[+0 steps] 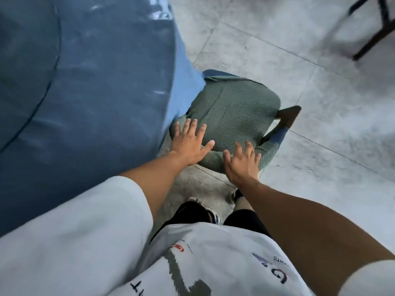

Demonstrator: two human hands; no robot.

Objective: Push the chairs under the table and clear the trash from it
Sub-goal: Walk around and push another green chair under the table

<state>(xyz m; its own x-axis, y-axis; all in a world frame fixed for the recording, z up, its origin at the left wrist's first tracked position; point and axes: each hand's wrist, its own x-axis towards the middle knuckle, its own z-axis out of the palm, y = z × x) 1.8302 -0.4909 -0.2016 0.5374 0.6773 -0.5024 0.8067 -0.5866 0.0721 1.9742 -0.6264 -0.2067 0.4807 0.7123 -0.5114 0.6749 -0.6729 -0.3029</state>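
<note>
A chair with a green ribbed cover (233, 110) stands right at the edge of a round table under a blue cloth (85, 92); the cloth's hanging hem hides the chair's left side. My left hand (189, 144) lies flat with spread fingers on the chair's near left part. My right hand (242, 162) rests with spread fingers on the near right edge of the chair. One dark wooden leg (287, 115) sticks out on the right. No trash shows on the visible part of the table.
Grey tiled floor (277, 50) stretches to the right and beyond the chair. Dark legs of another piece of furniture (376, 33) stand at the top right. My feet (213, 212) are on the floor just behind the chair.
</note>
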